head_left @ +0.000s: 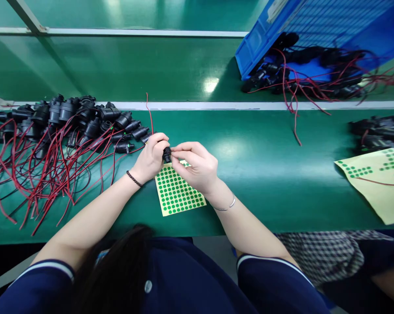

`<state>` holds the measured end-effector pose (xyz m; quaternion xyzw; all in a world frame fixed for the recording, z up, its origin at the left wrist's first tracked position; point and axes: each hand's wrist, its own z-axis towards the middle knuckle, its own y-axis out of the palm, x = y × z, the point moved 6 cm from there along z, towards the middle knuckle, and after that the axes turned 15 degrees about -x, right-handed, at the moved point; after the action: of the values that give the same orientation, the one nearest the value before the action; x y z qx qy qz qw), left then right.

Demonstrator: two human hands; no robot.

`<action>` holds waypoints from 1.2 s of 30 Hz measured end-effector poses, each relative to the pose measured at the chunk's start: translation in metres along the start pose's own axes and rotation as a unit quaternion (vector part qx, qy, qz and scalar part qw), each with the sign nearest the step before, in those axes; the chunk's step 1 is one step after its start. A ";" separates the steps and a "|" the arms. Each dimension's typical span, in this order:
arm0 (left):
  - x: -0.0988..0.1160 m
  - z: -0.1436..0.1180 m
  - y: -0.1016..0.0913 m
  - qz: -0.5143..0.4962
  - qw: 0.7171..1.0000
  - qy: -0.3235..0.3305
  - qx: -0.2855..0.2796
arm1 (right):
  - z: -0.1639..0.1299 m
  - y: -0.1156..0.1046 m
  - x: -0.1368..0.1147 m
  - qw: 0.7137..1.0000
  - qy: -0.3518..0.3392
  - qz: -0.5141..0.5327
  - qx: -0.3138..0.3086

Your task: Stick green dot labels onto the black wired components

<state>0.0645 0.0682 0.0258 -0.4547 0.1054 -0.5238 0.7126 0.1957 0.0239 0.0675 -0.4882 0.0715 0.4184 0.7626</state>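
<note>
My left hand is closed around a black cylindrical plastic part, most of which is hidden in the palm. A red wire sticks up behind that hand. My right hand has thumb and forefinger pinched at the near end of the part; what is between the fingertips, if anything, is too small to make out. Beneath both hands lies a pale yellow sheet of round green stickers, partly covered by the right hand.
At the left is a heap of black wired parts with red wires trailing forward. A blue crate with more such parts lies at the back right. Another sticker sheet and dark parts sit at the right, near another person's checked clothing.
</note>
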 end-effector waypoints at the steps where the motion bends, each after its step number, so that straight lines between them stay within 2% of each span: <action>1: 0.001 0.000 0.000 0.002 1.000 0.000 0.003 | 0.001 -0.001 0.001 1.000 0.006 0.012 0.007; 5: 0.000 0.001 0.000 -0.007 1.000 -0.006 0.003 | 0.002 0.000 0.005 0.999 0.037 0.036 0.008; 16: 0.004 0.001 0.003 -0.017 1.000 0.006 0.005 | 0.002 -0.001 0.002 0.999 0.043 0.031 0.003; 22: 0.003 0.000 0.004 -0.024 1.000 0.001 -0.004 | 0.001 0.000 0.010 0.986 0.104 0.130 -0.021; 27: 0.001 0.001 0.000 -0.086 0.996 -0.038 0.013 | 0.000 0.009 0.025 0.949 0.169 0.266 -0.033; 29: 0.000 0.001 0.001 -0.111 0.993 -0.046 0.012 | -0.001 0.010 0.028 0.942 0.176 0.283 -0.028; 32: 0.000 0.001 0.003 -0.129 0.990 -0.050 0.008 | 0.000 0.009 0.026 0.953 0.162 0.253 -0.028; 36: 0.000 0.000 0.005 -0.105 0.993 -0.048 0.002 | 0.001 0.004 0.016 0.979 0.115 0.164 -0.019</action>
<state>0.0676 0.0685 0.0220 -0.4867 0.0218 -0.5731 0.6589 0.2030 0.0345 0.0573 -0.5292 0.2301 0.4802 0.6606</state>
